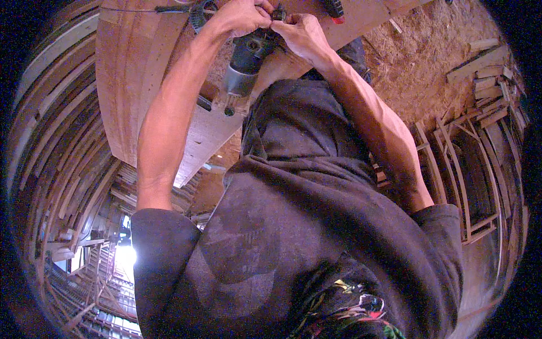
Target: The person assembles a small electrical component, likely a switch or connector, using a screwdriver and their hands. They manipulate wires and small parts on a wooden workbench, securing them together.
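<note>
At the top of the view, my left hand (244,18) and my right hand (302,38) meet over a power tool (241,81) with a dark cylindrical motor body. Both hands are closed, with thumbs and fingers pinched at a small dark part (278,15) on the tool's upper end. What exactly each pinch holds is too small to make out. The tool lies on a wooden board, its rear end towards me. Beside my left wrist shows a dark, round, ridged piece (199,17).
The wooden work surface (130,73) spreads out to the left. A thin dark rod or cord (169,9) and a dark, red-tipped object (336,12) lie on it. Stacked planks (62,141) line the left; sawdust (406,68), wood offcuts (485,85) and wooden frames (463,169) are at right.
</note>
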{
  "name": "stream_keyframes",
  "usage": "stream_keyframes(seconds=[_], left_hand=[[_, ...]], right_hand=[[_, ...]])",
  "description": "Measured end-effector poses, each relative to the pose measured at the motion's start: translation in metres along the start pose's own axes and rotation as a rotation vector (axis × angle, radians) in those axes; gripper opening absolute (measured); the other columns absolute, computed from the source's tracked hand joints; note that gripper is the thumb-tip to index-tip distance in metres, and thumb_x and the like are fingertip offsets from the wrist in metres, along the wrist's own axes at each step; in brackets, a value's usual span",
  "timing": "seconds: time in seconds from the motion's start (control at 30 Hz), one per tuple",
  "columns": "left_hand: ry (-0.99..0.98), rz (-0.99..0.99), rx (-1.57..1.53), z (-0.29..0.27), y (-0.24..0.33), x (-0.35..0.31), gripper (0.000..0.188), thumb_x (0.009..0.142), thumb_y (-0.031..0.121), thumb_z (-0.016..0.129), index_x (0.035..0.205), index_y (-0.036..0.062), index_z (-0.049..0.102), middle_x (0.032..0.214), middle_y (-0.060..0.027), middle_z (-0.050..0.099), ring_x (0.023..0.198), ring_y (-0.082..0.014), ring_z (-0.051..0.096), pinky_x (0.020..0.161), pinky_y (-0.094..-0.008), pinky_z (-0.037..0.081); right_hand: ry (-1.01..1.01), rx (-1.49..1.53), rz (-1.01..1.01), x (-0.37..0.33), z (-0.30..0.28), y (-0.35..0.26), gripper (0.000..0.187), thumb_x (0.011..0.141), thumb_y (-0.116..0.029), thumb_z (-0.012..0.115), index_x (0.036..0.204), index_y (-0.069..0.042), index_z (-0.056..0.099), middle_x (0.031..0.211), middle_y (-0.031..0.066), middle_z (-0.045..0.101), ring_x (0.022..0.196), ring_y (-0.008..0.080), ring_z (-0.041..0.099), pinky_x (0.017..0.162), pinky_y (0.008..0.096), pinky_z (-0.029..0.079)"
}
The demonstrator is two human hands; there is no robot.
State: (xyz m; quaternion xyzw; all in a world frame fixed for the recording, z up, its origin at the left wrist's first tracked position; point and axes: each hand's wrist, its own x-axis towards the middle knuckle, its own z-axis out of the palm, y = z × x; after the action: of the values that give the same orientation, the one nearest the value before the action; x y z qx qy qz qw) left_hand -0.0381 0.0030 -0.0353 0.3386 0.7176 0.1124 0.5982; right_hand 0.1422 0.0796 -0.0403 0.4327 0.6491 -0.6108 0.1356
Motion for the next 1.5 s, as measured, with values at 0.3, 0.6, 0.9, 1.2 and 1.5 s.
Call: stream_keyframes(seconds=[0.3,0.6,0.9,1.2,1.5], left_hand=[[0.049,0.064,-0.195,0.007,-0.014,-0.006,0.043,0.072,0.011,0.074,0.110,-0.0078,0.066,0.092,-0.0150,0.074,0.084,-0.0182,0.069,0.074,-0.0313,0.056],[0.088,0.019,-0.222,0.004,-0.010,-0.012,0.039,0.074,0.012,0.075,0.106,-0.0070,0.067,0.090,-0.0129,0.073,0.080,-0.0171,0.069,0.071,-0.0296,0.055],[0.126,0.018,-0.238,0.007,-0.015,-0.009,0.040,0.070,0.014,0.081,0.102,-0.0056,0.068,0.087,-0.0122,0.073,0.078,-0.0165,0.069,0.068,-0.0296,0.055],[0.174,0.010,-0.164,0.009,-0.009,-0.010,0.035,0.069,0.013,0.079,0.098,-0.0045,0.068,0.083,-0.0106,0.072,0.074,-0.0145,0.066,0.064,-0.0293,0.053],[0.144,0.063,-0.161,0.009,-0.003,-0.014,0.036,0.070,0.011,0.077,0.101,-0.0051,0.068,0.085,-0.0116,0.072,0.076,-0.0151,0.067,0.067,-0.0302,0.054]], right_hand=[[-0.282,0.173,0.144,0.012,-0.010,-0.004,0.045,0.085,-0.041,0.067,0.088,0.004,0.069,0.072,0.0049,0.063,0.063,0.0120,0.057,0.056,0.0286,0.046],[-0.141,0.434,0.049,-0.015,0.004,0.009,0.021,0.089,-0.023,0.069,0.094,-0.003,0.073,0.075,0.0010,0.065,0.064,0.0079,0.057,0.055,0.0239,0.045],[0.037,0.704,0.116,-0.020,0.028,0.009,0.030,0.089,-0.029,0.074,0.094,0.000,0.071,0.073,0.0004,0.063,0.062,0.0068,0.055,0.054,0.0216,0.044],[0.095,0.321,0.128,-0.008,0.024,0.000,0.033,0.087,-0.030,0.068,0.081,0.002,0.068,0.065,0.0059,0.063,0.058,0.0129,0.059,0.051,0.0307,0.046],[-0.051,0.008,-0.002,0.006,0.007,0.009,0.032,0.090,-0.032,0.063,0.086,0.000,0.067,0.064,0.0009,0.058,0.056,0.0088,0.052,0.050,0.0290,0.042]])
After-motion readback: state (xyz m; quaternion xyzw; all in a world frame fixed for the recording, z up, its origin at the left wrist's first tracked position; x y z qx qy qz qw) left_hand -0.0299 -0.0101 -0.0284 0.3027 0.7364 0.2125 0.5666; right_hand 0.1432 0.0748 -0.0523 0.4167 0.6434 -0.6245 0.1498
